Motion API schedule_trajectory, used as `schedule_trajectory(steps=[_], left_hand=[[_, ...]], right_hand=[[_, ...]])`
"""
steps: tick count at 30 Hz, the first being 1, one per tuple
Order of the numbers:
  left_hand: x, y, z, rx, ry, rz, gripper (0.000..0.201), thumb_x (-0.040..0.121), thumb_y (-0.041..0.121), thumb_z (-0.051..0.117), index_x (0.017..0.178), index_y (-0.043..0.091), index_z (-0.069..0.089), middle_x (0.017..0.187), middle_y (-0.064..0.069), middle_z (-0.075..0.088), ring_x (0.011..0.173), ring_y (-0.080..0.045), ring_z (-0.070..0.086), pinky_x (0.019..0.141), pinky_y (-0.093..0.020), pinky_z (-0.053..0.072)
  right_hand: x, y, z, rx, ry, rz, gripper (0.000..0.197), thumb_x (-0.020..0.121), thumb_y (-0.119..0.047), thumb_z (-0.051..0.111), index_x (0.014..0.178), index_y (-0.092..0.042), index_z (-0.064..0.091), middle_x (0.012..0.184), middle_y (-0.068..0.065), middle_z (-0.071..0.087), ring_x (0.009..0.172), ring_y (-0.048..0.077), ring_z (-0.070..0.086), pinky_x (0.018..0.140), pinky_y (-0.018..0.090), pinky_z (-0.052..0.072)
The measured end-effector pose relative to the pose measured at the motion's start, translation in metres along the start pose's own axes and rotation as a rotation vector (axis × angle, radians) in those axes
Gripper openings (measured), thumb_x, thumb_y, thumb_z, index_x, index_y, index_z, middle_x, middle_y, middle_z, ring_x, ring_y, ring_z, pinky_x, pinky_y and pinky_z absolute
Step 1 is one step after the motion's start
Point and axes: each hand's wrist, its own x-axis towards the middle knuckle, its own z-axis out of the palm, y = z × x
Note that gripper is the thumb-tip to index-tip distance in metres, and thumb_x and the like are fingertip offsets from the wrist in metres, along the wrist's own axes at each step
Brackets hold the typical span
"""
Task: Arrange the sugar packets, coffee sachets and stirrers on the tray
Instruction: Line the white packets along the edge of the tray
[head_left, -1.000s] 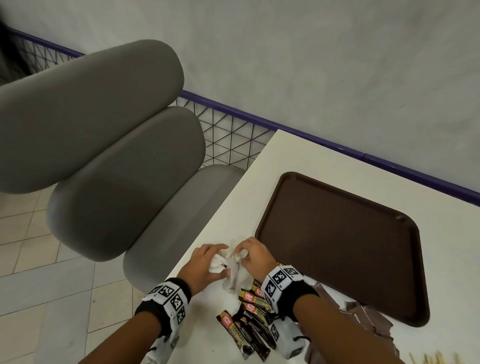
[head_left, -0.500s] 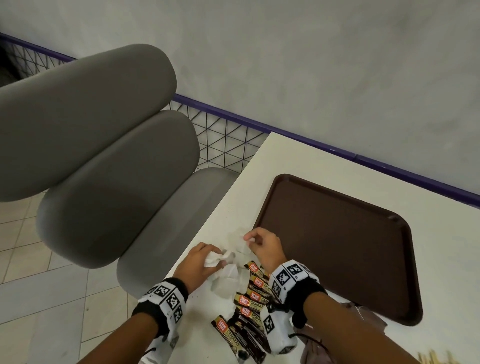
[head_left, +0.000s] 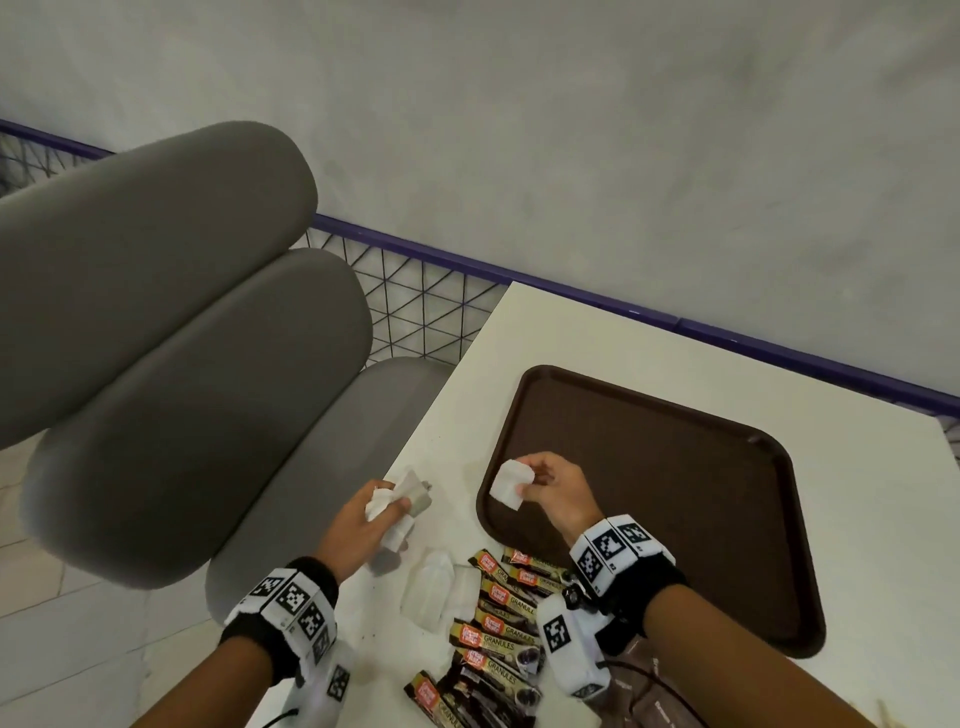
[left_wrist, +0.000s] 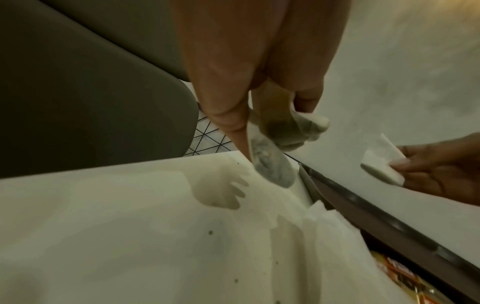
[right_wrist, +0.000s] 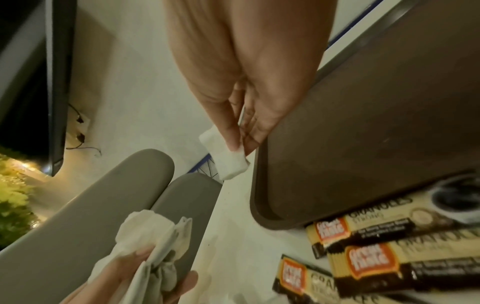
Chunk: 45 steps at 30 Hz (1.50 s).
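My right hand (head_left: 540, 486) pinches one white sugar packet (head_left: 510, 489) (right_wrist: 230, 159) (left_wrist: 381, 166) just above the near-left corner of the brown tray (head_left: 675, 467) (right_wrist: 363, 133). A bunch of white sugar packets (head_left: 396, 512) (left_wrist: 275, 144) (right_wrist: 153, 236) is gripped in my left hand (head_left: 363, 525), held above the white table's left edge. Two more white packets (head_left: 434, 592) lie on the table between my wrists. Several black-and-gold coffee sachets (head_left: 498, 629) (right_wrist: 369, 242) lie beside them, near my right wrist.
A grey padded chair (head_left: 171, 374) stands left of the white table (head_left: 561, 332). A purple rail with wire mesh (head_left: 415, 306) runs along the grey wall behind. Brown packets (head_left: 639, 691) lie under my right forearm near the table's front.
My hands have parted. The right hand lifted one white packet out of the bunch and carried it right, over the tray's corner; the left hand rose with the remaining bunch.
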Motion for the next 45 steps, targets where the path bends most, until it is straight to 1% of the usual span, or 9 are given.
schedule_trajectory(steps=[8,12,16,20,25,29,36,41,45], left_hand=[[0.013,0.011,0.012,-0.052,-0.023,-0.064,0.023,0.088,0.019,0.062,0.106,0.008,0.055,0.096,-0.022,0.068,0.077,-0.033,0.068,0.059,-0.038,0.057],[0.021,0.020,0.021,-0.078,-0.054,-0.073,0.025,0.088,0.018,0.061,0.107,0.004,0.055,0.085,-0.021,0.069,0.067,-0.024,0.066,0.051,-0.030,0.052],[0.032,0.024,0.027,-0.085,-0.067,-0.080,0.026,0.088,0.022,0.062,0.105,0.003,0.057,0.084,-0.020,0.069,0.067,-0.021,0.065,0.051,-0.029,0.050],[0.039,0.023,0.032,-0.114,-0.046,-0.078,0.025,0.086,0.018,0.065,0.099,-0.001,0.057,0.072,-0.017,0.068,0.058,-0.021,0.063,0.048,-0.029,0.048],[0.046,0.022,0.030,-0.061,0.016,-0.042,0.062,0.049,0.054,0.073,0.089,0.008,0.064,0.074,-0.016,0.071,0.070,-0.025,0.069,0.063,-0.025,0.051],[0.054,0.023,0.031,-0.067,0.095,-0.067,0.017,0.078,0.019,0.076,0.085,0.009,0.064,0.070,-0.014,0.071,0.068,-0.028,0.066,0.057,-0.019,0.051],[0.058,0.022,0.030,-0.100,0.091,-0.062,0.007,0.082,0.006,0.067,0.087,0.004,0.063,0.061,-0.009,0.070,0.055,-0.016,0.066,0.047,-0.012,0.047],[0.055,0.029,0.031,-0.139,0.050,-0.070,0.027,0.076,0.027,0.075,0.093,0.010,0.062,0.075,-0.016,0.072,0.067,-0.025,0.068,0.049,-0.020,0.051],[0.055,0.036,0.032,-0.148,-0.024,-0.068,0.021,0.086,0.018,0.064,0.102,0.004,0.060,0.079,-0.018,0.071,0.065,-0.024,0.068,0.052,-0.028,0.053]], right_hand=[[0.032,-0.003,-0.036,-0.027,0.125,0.011,0.028,0.077,0.008,0.063,0.069,-0.018,0.056,0.077,-0.001,0.059,0.080,0.016,0.055,0.072,0.020,0.044],[0.074,-0.007,-0.047,-0.090,0.209,0.019,0.031,0.079,0.007,0.060,0.070,-0.021,0.052,0.086,0.010,0.062,0.082,0.023,0.057,0.060,0.023,0.043],[0.117,-0.016,-0.052,-0.105,0.322,0.033,0.022,0.078,0.005,0.062,0.084,-0.013,0.054,0.092,0.011,0.062,0.084,0.022,0.058,0.075,0.035,0.050],[0.152,-0.020,-0.051,-0.106,0.389,0.076,0.021,0.079,0.004,0.063,0.099,0.000,0.059,0.089,0.009,0.057,0.083,0.020,0.054,0.075,0.026,0.044],[0.182,-0.012,-0.045,-0.118,0.401,0.130,0.023,0.080,0.005,0.062,0.102,0.002,0.058,0.086,0.010,0.056,0.080,0.019,0.052,0.070,0.021,0.037],[0.194,-0.007,-0.038,-0.087,0.425,0.134,0.019,0.079,0.007,0.062,0.095,-0.002,0.057,0.081,0.010,0.055,0.077,0.020,0.052,0.068,0.022,0.037],[0.205,0.002,-0.030,-0.136,0.440,0.132,0.020,0.081,0.006,0.059,0.085,-0.010,0.047,0.065,-0.004,0.044,0.075,0.021,0.049,0.051,0.019,0.035],[0.203,0.002,-0.032,-0.137,0.416,0.091,0.027,0.080,0.001,0.062,0.106,-0.002,0.054,0.089,0.006,0.055,0.086,0.021,0.053,0.075,0.025,0.042],[0.189,0.004,-0.032,-0.224,0.413,-0.047,0.035,0.078,-0.001,0.065,0.112,-0.002,0.055,0.115,0.017,0.054,0.112,0.029,0.049,0.098,0.040,0.043]])
